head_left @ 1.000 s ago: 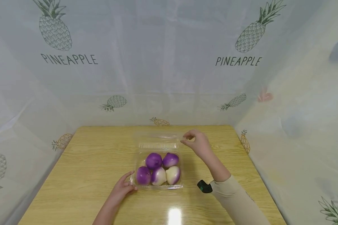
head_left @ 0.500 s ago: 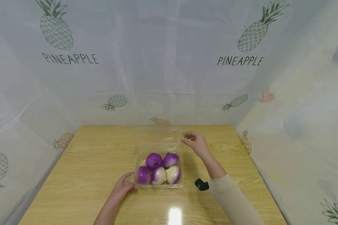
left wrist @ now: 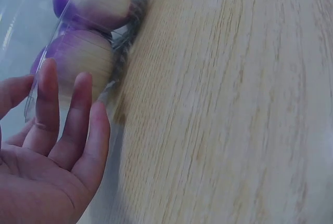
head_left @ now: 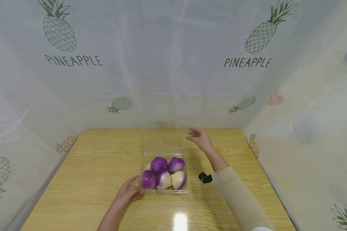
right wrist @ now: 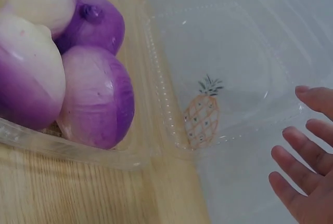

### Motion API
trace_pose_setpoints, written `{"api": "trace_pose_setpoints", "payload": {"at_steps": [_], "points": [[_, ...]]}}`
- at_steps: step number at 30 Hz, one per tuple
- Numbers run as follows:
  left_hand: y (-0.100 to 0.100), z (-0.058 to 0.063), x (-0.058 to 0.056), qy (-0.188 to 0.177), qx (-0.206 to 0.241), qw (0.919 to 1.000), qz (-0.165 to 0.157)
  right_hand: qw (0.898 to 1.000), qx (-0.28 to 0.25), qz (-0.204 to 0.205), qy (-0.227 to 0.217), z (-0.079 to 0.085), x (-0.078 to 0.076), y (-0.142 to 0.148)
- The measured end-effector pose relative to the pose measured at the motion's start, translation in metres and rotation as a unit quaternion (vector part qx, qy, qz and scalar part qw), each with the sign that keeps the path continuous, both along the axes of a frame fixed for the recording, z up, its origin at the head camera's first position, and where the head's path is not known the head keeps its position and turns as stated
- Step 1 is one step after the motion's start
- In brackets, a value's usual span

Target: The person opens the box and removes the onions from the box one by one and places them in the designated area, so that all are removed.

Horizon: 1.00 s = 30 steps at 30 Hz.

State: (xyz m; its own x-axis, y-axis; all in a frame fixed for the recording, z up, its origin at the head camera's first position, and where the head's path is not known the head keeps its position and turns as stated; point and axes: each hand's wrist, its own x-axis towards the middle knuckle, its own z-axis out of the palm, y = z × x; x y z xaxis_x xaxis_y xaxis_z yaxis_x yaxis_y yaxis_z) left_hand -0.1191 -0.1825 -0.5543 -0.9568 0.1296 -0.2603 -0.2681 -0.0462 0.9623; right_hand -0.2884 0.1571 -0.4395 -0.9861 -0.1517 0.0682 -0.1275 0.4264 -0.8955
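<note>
A hinged clear plastic box [head_left: 180,191] holds several purple-and-white, bulb-shaped vegetables [head_left: 163,180], like onions or turnips. Its see-through lid [head_left: 164,138] stands raised at the back. At the box's front left corner my left hand [head_left: 126,193] rests with loosely bent, spread fingers; in the left wrist view the fingertips [left wrist: 83,81] lie against or very near the clear wall. My right hand [head_left: 201,141] is at the lid's right edge. In the right wrist view its thumb and fingers are apart near the lid's rim [right wrist: 297,104]; contact is hard to make out.
The box stands on a wood-grain table [head_left: 104,160]. Behind and at both sides hangs a pale curtain [head_left: 173,64] printed with pineapples. A small black device [head_left: 205,178] sits by the right sleeve [head_left: 237,195].
The lid has swung up, its top edge rising higher in the head view. My right hand has moved slightly up and away alongside it. My left hand stays at the box corner.
</note>
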Motion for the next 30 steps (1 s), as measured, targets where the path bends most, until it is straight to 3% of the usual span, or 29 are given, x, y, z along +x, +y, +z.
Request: {"api": "trace_pose_setpoints", "payload": {"at_steps": [11, 25, 30], "points": [[0.001, -0.001, 0.0, -0.006, 0.022, 0.9997, 0.01, 1.0, -0.011, 0.002, -0.015, -0.014, -0.021, -0.004], [0.006, 0.0, -0.001, -0.023, 0.054, 0.9979, 0.027, 0.997, -0.055, 0.011, -0.056, -0.041, -0.029, -0.016], [0.007, 0.0, -0.002, -0.021, 0.057, 0.9977, 0.031, 0.996, -0.046, 0.017, -0.074, -0.05, -0.029, -0.019]]}}
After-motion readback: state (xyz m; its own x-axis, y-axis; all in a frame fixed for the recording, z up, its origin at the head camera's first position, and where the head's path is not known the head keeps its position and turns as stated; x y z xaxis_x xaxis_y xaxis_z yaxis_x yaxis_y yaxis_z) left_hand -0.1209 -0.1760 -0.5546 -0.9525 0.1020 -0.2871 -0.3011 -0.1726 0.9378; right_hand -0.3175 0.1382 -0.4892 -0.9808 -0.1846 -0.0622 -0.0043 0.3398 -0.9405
